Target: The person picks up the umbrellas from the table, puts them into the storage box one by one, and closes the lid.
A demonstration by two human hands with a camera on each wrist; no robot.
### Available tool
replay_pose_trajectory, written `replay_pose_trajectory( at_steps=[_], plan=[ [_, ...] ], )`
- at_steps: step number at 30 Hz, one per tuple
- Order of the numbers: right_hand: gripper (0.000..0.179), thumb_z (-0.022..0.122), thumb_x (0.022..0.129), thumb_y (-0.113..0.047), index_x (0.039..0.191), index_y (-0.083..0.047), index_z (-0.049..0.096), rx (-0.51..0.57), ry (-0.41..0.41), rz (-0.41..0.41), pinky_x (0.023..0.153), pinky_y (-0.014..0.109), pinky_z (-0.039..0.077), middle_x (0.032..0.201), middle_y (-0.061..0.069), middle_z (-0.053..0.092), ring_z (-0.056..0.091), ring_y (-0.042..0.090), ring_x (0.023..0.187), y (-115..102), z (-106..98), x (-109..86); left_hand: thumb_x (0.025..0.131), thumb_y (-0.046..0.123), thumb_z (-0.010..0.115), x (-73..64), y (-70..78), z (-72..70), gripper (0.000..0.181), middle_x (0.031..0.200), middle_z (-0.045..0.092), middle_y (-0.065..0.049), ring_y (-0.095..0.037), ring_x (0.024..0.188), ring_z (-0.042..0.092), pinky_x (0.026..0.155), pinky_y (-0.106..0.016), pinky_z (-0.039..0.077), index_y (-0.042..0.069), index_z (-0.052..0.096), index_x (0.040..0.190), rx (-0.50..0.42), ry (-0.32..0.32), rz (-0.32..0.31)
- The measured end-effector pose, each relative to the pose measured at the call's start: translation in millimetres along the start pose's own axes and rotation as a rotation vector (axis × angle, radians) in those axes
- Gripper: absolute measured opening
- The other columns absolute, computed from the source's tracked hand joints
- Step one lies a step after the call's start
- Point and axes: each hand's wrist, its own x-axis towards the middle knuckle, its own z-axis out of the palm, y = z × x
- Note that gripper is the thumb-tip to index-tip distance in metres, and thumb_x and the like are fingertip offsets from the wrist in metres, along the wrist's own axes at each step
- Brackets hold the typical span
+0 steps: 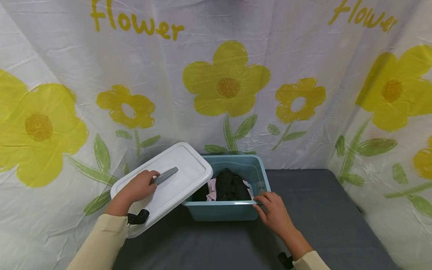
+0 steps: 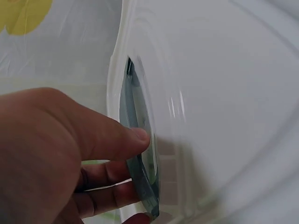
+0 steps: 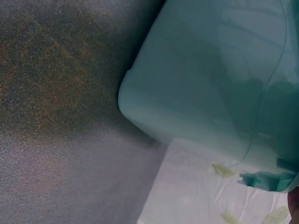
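Note:
My left hand (image 1: 143, 185) grips the grey-blue handle (image 1: 166, 175) of a white plastic lid (image 1: 189, 161). Tilted, the lid is held up at the left and overlaps the left part of a teal storage box (image 1: 222, 213). In the left wrist view, thumb and fingers close round the handle (image 2: 135, 172). My right hand (image 1: 275, 213) pinches the box's rim at its near right corner, thumb outside. Folded black clothing (image 1: 231, 185) and some pink cloth (image 1: 212, 189) lie inside the box. The right wrist view shows the box's outer wall (image 3: 196, 93), with only a bit of finger at the edge.
The box stands on a dark grey surface (image 1: 303, 210) that runs out to the right. Behind it hangs a white curtain (image 1: 172, 86) printed with yellow flowers, which also borders the left and right sides.

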Motion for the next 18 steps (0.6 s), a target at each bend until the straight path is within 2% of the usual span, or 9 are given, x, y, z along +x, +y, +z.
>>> replay_pose_trajectory(
  at_steps=[8,18],
  plan=[
    [0.024,0.080,0.075,-0.018,0.096,-0.013,0.070,0.001,0.005,0.008,0.074,0.043,0.045,0.093,0.002,0.061,0.056,0.020,0.081,-2.3,-2.0,0.6,0.089,0.004,0.055,16.6,12.5,5.8,0.037,0.102,0.061,-0.017,-0.029,0.093,0.060,0.085,-0.048,0.047,-0.005,0.057,0.124,0.016,-0.087,0.046],
    [0.025,0.081,0.073,-0.016,0.096,-0.011,0.071,0.013,0.034,-0.002,0.073,0.043,0.045,0.092,0.002,0.061,0.056,0.020,0.081,-2.0,-1.1,0.3,0.090,0.005,0.054,32.4,21.5,11.8,0.036,0.102,0.060,-0.015,-0.026,0.091,0.059,0.085,-0.046,0.047,-0.003,0.059,0.124,0.074,-0.131,0.099]
  ],
)
